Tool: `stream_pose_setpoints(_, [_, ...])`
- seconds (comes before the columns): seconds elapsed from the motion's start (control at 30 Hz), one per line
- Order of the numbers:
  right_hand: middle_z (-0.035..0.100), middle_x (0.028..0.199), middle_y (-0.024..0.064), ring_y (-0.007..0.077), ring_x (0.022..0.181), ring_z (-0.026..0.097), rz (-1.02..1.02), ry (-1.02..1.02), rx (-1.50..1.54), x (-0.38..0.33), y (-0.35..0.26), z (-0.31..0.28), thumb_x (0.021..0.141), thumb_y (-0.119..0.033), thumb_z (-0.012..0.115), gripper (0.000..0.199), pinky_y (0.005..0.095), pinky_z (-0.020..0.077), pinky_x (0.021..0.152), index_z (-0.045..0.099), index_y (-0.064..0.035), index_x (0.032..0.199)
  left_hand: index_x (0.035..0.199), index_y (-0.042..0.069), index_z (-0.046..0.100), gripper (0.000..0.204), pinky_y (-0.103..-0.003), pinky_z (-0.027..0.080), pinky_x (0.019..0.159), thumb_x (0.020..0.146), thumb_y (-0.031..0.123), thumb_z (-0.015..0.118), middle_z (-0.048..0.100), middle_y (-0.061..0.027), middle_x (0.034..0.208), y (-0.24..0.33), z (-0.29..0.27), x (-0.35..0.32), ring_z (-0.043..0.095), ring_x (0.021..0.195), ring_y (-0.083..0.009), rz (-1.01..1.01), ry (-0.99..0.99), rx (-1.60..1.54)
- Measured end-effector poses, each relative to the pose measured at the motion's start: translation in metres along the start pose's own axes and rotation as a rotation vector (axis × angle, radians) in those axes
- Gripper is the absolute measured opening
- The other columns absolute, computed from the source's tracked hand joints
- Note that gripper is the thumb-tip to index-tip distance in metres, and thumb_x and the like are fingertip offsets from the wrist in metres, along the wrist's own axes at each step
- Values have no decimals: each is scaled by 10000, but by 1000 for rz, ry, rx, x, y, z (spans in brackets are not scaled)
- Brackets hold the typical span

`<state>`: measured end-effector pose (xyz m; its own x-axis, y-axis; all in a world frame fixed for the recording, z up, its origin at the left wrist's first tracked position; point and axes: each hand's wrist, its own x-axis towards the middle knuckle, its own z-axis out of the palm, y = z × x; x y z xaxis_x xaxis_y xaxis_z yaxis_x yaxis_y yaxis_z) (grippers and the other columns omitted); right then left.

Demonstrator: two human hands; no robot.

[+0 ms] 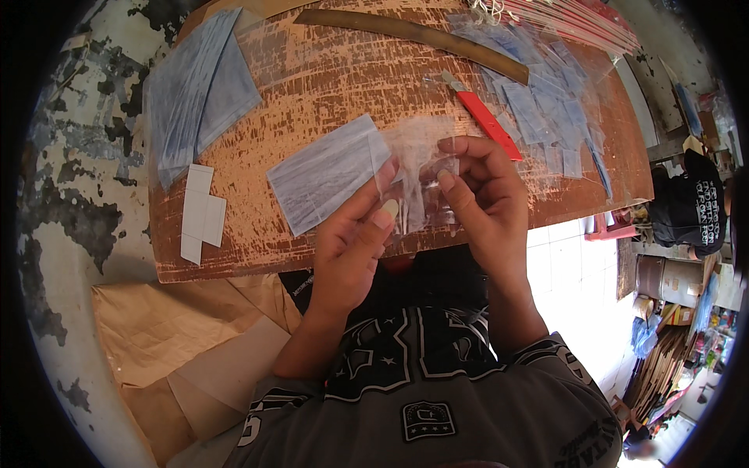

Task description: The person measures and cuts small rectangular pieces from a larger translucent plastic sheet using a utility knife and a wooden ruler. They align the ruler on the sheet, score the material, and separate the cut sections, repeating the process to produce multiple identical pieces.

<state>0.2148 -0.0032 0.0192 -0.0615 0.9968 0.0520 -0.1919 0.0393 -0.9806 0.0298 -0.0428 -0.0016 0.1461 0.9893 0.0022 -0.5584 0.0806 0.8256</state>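
Clear plastic (417,195) is in your hands, to the left of the red knife (490,125) and nearer to you. Your left hand (351,249) pinches one side of it between thumb and finger, and your right hand (488,203) pinches the other side. So the fingers of both hands are close together, with thin plastic in between.

Your grey shirt (491,425), nearer to you than the knife, has letters, stars and a badge on it. Well off to the right of the knife, another person's black shirt (697,203) has rows of white writing.

Both your arms reach up from your body. Your right hand is just beside the knife's handle, its thumb pointing up and left.

On the worktop (281,101), a flat greyish sheet (312,183) lies left of the knife, and blue plastic pieces (538,117) lie to its right.
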Motion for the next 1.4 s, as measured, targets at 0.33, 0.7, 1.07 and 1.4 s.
stream_pose_setpoints(0.33, [797,1036,54,58,820,710,-107,-94,-288,-10,-9,3,1015,-18,735,509,219,508,676,565,-54,1493,1646,-10,452,691,-317,589,1022,1023,16,750,648,-158,1415,-1,5,-1,669,1272,-219,229,46,524])
stream_pose_setpoints(0.7, [787,1172,105,120,1001,736,44,-226,-200,-13,-11,-7,1112,-135,659,338,265,585,832,672,11,1417,1504,-28,574,513,-282,637,866,1028,30,757,743,-89,1071,-1,10,-3,768,1007,-158,104,224,404])
stream_pose_setpoints(1.07, [778,1204,116,145,1085,748,38,-25,-151,-2,-9,-78,1068,-57,677,348,281,601,880,669,36,1403,1445,16,650,393,-259,626,699,1065,86,717,790,-104,1020,-11,11,-9,775,832,-120,134,73,601])
stream_pose_setpoints(1.4, [797,1110,140,142,902,716,20,105,-85,16,-11,-103,1139,-256,596,389,229,531,716,671,43,1376,1255,37,771,218,-245,543,674,1051,102,728,765,-68,948,6,-39,-9,722,801,-113,266,282,907])
